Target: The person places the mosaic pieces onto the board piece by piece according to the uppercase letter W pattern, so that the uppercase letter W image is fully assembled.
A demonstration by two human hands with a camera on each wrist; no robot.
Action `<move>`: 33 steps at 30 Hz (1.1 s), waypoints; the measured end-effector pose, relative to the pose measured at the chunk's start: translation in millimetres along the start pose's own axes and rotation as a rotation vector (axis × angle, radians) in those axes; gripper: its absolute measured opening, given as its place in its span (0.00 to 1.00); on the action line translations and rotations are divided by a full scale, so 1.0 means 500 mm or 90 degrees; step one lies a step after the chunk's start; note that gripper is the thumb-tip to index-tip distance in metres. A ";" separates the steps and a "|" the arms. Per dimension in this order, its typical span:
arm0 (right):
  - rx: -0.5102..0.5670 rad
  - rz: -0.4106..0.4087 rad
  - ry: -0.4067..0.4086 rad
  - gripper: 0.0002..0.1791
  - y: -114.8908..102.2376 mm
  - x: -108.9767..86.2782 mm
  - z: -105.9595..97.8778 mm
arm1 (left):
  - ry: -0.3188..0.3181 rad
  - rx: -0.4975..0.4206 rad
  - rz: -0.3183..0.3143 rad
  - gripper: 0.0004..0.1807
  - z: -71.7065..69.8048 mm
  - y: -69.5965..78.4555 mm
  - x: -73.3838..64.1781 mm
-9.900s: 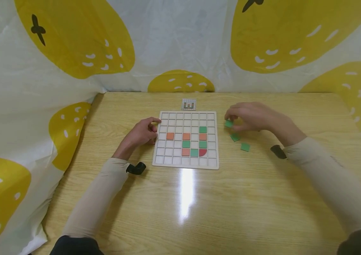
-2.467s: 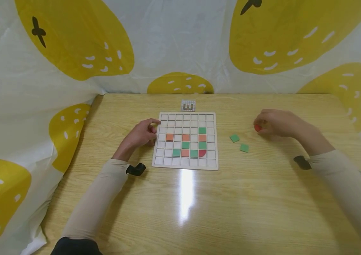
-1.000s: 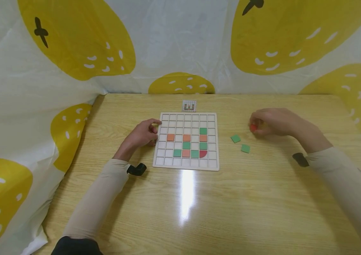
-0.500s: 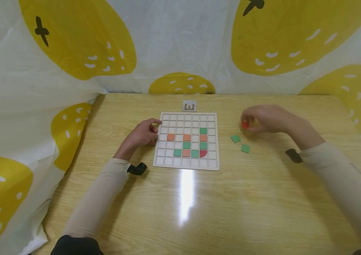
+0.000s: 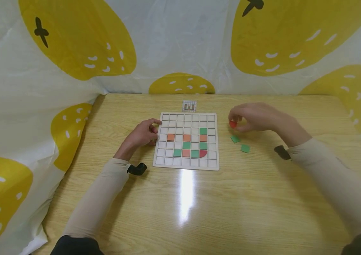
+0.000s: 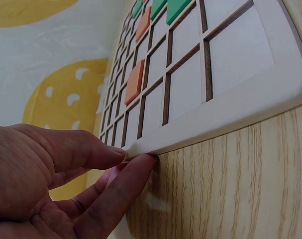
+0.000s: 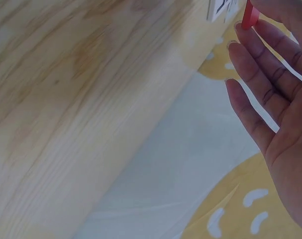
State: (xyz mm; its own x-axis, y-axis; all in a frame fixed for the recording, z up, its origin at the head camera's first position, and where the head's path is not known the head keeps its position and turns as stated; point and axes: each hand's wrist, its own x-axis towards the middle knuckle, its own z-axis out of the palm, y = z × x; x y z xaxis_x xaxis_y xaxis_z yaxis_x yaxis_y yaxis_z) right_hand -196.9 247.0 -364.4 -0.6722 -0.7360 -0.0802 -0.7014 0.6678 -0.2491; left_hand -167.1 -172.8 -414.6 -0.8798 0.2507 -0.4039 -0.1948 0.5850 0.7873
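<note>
A white grid board lies flat on the table, with orange, green and red tiles in several of its cells. My left hand holds the board's left edge; the left wrist view shows thumb and fingertips pinching that rim. To the right of the board, my right hand pinches a small red tile between thumb and fingers, raised off the table. The right wrist view shows this red tile edge-on, while the other fingers extend loosely.
Two green tiles, a nearer one and a farther one, lie on the table below the right hand. A small pattern card sits just behind the board. A patterned curtain borders the table at the back and left.
Earlier, the right hand handled a green tile, and one green tile was added in the board's lower row. Since then it has taken a red tile and moved left toward the board. The left hand stays put.
</note>
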 end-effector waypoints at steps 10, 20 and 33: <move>0.013 -0.035 -0.004 0.11 -0.032 0.039 0.001 | 0.007 0.011 0.003 0.32 0.000 0.002 -0.002; 0.022 -0.052 -0.027 0.11 -0.065 0.076 0.003 | 0.011 0.008 0.008 0.32 0.000 -0.004 0.001; 0.023 -0.099 -0.028 0.11 -0.110 0.110 0.004 | 0.007 0.004 0.011 0.32 0.000 -0.002 0.001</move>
State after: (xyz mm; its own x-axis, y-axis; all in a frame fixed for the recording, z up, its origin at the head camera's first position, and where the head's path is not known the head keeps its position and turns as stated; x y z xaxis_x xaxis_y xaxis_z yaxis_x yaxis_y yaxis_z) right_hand -194.9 169.6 -357.1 -0.5447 -0.8347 -0.0805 -0.7866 0.5419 -0.2961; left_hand -167.1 -173.3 -415.5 -0.8876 0.2525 -0.3853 -0.1768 0.5857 0.7910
